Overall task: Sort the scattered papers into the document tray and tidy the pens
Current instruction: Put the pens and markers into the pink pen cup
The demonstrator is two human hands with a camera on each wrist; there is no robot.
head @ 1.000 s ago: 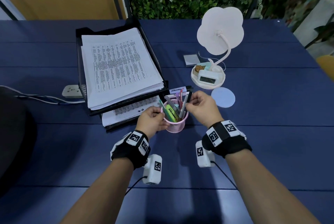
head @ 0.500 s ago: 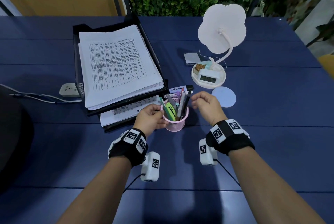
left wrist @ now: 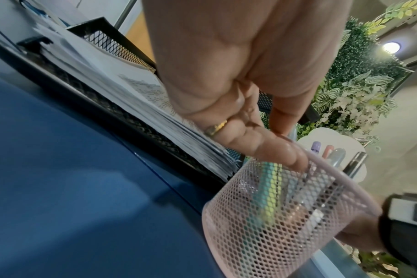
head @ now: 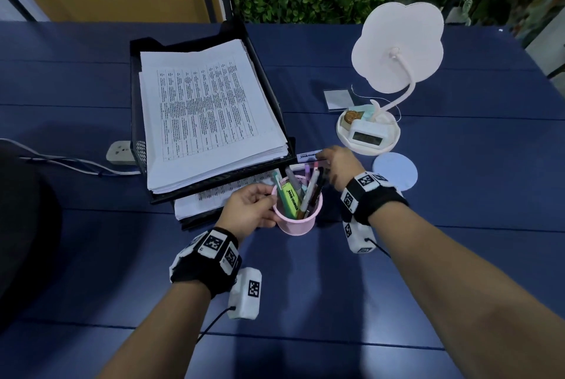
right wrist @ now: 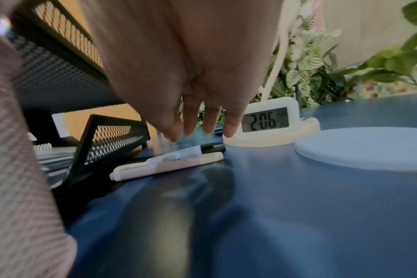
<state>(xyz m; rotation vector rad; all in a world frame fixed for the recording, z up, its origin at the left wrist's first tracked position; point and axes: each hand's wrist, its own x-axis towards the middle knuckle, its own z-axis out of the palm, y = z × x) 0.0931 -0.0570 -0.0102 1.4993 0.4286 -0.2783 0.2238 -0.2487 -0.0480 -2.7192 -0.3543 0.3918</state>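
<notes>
A pink mesh pen cup (head: 297,216) is seen standing upright on the blue table (head: 458,225), just in front of the black document tray (head: 269,94), and it is filled with pens and a green highlighter (head: 289,199) (the pens lean toward its right rim). The cup is gripped by the left hand (head: 249,213), whose fingers (left wrist: 269,148) are curled over the rim and against the mesh wall, as the left wrist view shows. The right hand (head: 339,166) is held just behind and to the right of the cup, its fingers (right wrist: 208,120) extended and slightly spread, pointing down above two markers lying on the table; nothing is held in it, and whether the fingertips touch a marker cannot be told. Of these, a pale pink marker (right wrist: 167,166) lies nearer the cup, and a white-labelled marker with a black cap (right wrist: 191,150) lies right behind it, beside the tray's front corner. A thick stack of printed papers (head: 204,112) is held in the tray's upper tier, and more sheets (head: 214,198) are seen in the lower tier. To the right, a white flower-shaped lamp (head: 397,45) with a small digital clock (head: 367,134) on its base is placed, and a pale round coaster (head: 396,172) lies near it.
</notes>
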